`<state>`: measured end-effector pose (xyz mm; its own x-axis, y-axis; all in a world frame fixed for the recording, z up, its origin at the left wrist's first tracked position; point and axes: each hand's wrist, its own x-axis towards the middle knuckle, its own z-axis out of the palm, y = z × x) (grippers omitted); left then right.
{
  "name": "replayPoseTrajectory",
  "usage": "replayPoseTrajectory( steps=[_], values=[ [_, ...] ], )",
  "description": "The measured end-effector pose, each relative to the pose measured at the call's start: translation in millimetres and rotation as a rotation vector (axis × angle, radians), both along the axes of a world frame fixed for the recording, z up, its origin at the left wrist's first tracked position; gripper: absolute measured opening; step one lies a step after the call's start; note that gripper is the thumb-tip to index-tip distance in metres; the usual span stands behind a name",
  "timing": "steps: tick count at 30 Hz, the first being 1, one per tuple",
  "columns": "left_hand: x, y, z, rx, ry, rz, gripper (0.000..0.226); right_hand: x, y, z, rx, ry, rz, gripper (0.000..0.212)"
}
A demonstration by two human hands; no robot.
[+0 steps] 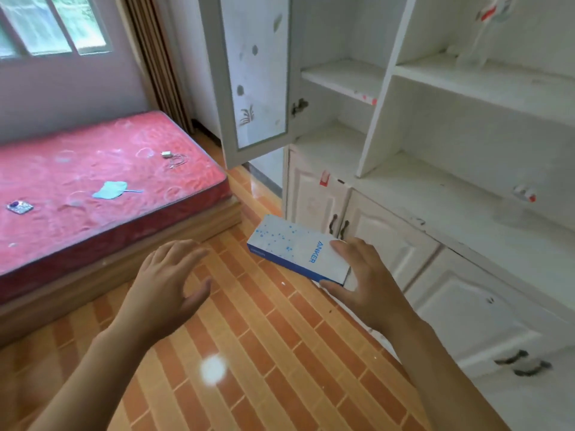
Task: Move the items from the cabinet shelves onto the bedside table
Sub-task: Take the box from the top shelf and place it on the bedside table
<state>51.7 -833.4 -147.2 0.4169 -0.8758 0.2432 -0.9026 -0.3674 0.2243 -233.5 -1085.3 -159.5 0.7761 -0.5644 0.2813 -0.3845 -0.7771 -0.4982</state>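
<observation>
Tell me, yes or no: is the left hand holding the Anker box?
No, the right hand grips the Anker box; the left hand is open and holds nothing.

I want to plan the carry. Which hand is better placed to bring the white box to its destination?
The right hand: it already holds the white box by its end, over the floor. The left hand is open and holds nothing.

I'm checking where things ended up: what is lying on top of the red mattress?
On the red mattress lie a white charger with cable, a teal fan-shaped item and a small patterned square. Its left part is out of frame.
</observation>
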Motion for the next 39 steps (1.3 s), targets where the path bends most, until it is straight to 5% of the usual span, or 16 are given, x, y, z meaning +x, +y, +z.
replayPoseTrajectory(
  steps=[18,39],
  values=[
    [169,241,-30,0.002,0.037,0.709,0.063,358,129,-13,-0.066,0.077,0.546,0.075],
    [371,341,-22,-0.042,0.084,1.209,0.056,756,213,-31,0.032,0.154,1.084,0.068]
  ],
)
